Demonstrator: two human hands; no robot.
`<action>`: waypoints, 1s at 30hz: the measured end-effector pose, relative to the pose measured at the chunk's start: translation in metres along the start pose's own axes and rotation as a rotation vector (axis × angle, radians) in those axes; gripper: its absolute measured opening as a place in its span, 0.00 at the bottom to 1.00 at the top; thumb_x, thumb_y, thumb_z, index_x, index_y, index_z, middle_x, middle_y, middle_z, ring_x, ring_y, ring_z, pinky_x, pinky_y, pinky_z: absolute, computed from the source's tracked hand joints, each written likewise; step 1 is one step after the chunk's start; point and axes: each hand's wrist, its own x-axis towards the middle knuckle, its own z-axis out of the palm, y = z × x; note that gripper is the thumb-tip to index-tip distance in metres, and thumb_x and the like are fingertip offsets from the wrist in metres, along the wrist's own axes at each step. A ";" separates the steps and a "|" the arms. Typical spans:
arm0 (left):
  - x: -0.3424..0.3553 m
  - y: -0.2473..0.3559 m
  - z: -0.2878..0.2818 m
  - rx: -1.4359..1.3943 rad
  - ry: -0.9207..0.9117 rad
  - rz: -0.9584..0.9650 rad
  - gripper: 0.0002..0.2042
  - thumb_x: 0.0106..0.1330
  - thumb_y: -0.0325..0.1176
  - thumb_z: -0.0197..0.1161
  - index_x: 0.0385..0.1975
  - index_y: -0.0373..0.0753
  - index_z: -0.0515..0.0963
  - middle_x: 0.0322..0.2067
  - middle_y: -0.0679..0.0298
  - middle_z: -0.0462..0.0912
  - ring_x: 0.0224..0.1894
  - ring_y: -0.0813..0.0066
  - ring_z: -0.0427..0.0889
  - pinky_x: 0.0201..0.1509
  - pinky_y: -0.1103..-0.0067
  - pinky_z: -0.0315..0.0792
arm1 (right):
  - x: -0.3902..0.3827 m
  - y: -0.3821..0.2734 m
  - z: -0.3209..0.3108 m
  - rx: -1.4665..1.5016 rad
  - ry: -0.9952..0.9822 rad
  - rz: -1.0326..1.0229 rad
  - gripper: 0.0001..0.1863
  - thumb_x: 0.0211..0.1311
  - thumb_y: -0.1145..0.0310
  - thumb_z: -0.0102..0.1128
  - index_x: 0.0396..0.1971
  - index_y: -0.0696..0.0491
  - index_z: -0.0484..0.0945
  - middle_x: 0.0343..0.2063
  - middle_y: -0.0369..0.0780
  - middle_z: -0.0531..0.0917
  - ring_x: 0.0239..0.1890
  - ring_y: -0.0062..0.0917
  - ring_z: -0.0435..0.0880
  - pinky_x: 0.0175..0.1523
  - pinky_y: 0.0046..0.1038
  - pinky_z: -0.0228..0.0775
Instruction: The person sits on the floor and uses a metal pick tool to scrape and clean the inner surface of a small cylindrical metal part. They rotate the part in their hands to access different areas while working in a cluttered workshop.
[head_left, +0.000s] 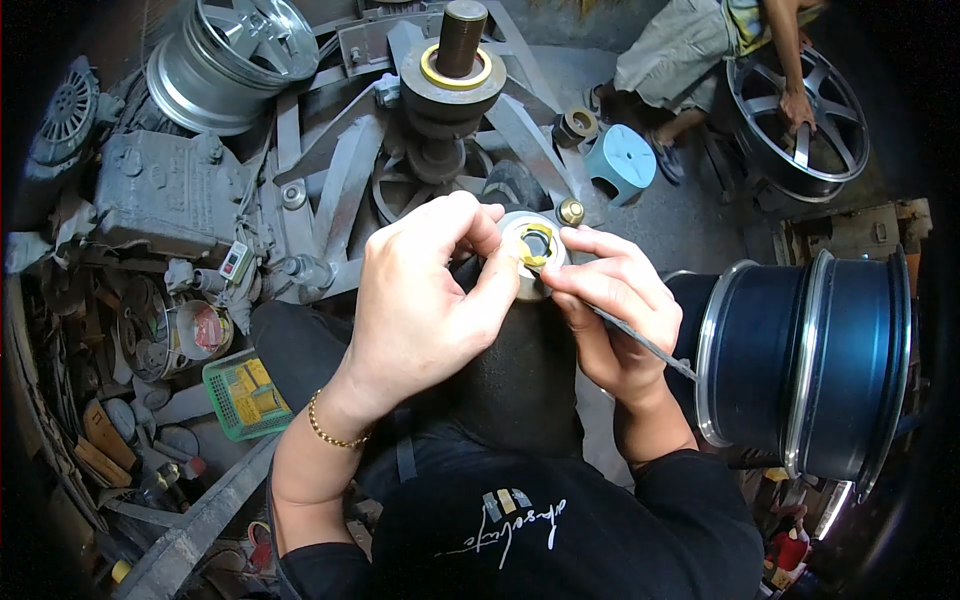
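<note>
Before me is a small round pale piece (512, 222) with a dark round centre and a yellow ring (540, 240) inside its rim. My left hand (425, 290), a gold chain bracelet at its wrist, pinches with thumb and forefinger at the left side of the yellow ring. My right hand (625, 310) is closed on a thin, dark grey strip (645, 343), whose near end reaches the ring's lower right edge. The strip's other end sticks out past my palm. Fingers hide part of the round piece; it sits just above my dark-trousered knee.
Ahead stands a metal frame (345, 165) with a threaded shaft (463, 40). Blue wheel rims (770, 350) are at right, a silver rim (205, 85) at far left. Beyond a light blue stool (622, 160), another person's hand (797, 108) touches a spoked wheel. A green basket (225, 400) lies left.
</note>
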 end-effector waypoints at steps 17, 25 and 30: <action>-0.003 -0.004 0.000 -0.023 -0.008 -0.040 0.10 0.62 0.24 0.70 0.39 0.30 0.78 0.41 0.50 0.88 0.39 0.74 0.87 0.45 0.77 0.79 | 0.010 -0.005 -0.011 0.036 -0.072 0.085 0.09 0.55 0.80 0.71 0.37 0.57 0.86 0.34 0.41 0.88 0.44 0.38 0.88 0.52 0.37 0.80; -0.010 -0.023 -0.003 0.019 -0.143 0.134 0.41 0.53 0.29 0.78 0.69 0.33 0.65 0.57 0.50 0.80 0.55 0.62 0.82 0.58 0.71 0.75 | -0.002 0.003 -0.004 0.194 0.004 0.153 0.08 0.58 0.80 0.70 0.39 0.59 0.86 0.38 0.41 0.90 0.47 0.39 0.88 0.54 0.36 0.78; -0.018 -0.022 0.011 0.132 -0.001 0.138 0.39 0.50 0.36 0.83 0.61 0.33 0.70 0.55 0.50 0.82 0.52 0.63 0.84 0.57 0.72 0.76 | -0.009 0.004 -0.002 0.344 0.042 0.260 0.08 0.60 0.79 0.69 0.40 0.59 0.87 0.39 0.43 0.90 0.50 0.42 0.87 0.56 0.38 0.78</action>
